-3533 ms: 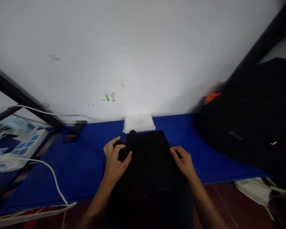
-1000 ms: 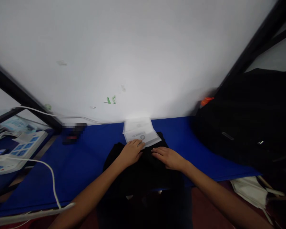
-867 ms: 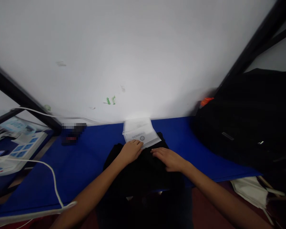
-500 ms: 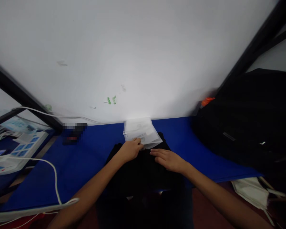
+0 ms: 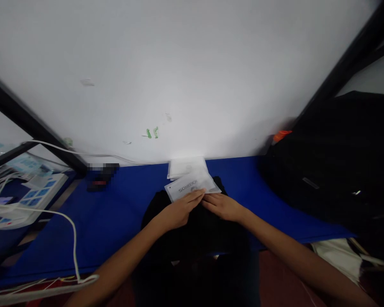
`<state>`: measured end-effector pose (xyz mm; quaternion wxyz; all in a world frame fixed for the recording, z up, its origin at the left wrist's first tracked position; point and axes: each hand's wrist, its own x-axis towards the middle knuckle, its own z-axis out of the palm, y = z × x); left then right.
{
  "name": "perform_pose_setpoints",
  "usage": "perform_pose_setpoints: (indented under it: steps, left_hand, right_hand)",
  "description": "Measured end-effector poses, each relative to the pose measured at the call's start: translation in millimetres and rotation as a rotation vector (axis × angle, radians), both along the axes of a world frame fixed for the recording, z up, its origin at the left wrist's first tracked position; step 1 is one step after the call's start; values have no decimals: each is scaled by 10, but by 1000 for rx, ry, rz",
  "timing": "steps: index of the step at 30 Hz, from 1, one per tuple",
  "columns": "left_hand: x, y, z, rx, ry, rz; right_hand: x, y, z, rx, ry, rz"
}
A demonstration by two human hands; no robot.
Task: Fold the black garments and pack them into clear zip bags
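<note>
In the head view, the printed bag (image 5: 184, 186) lies aslant between the black cloth (image 5: 195, 234) and the white stack (image 5: 187, 165) on the worktop (image 5: 112, 221). It looks light, thin, slippery; the near edge suits a flat pinch. Contents are unclear. Left hand (image 5: 178, 212) and right hand (image 5: 224, 206) meet there, fingers narrow; whether either pinches, I cannot tell.

Black bag (image 5: 333, 170) at right; white power strip (image 5: 35, 198) and cables (image 5: 72, 224) left
</note>
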<state>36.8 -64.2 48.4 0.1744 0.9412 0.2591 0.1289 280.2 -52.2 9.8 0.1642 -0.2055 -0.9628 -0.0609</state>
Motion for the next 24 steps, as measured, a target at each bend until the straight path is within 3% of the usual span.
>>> perform_pose_setpoints:
  steps: [3,8,11,13,18,20,24]
  left_hand:
    - [50,-36,-39,19,11,12]
    - [145,-72,-105,-9,-29,67]
    - [182,-83,-137,-41,-68,88]
    - [194,-91,-130,-49,-102,110]
    - [185,-109,-67,-52,-156,132]
    - [176,-114,-64,-60,-142,129]
    - [171,-123,-64,-82,-150,129]
  right_hand:
    - [-78,-34,-21,-11,-33,-148]
    - [-312,-87,-16,-98,-126,-603]
    - [-414,-53,9,-141,-142,-710]
    - [-439,-22,29,-130,-132,-641]
    - [-377,26,42,40,-57,-134]
    - [-344,41,21,68,-53,-96]
    - [-340,53,-26,59,-106,-240]
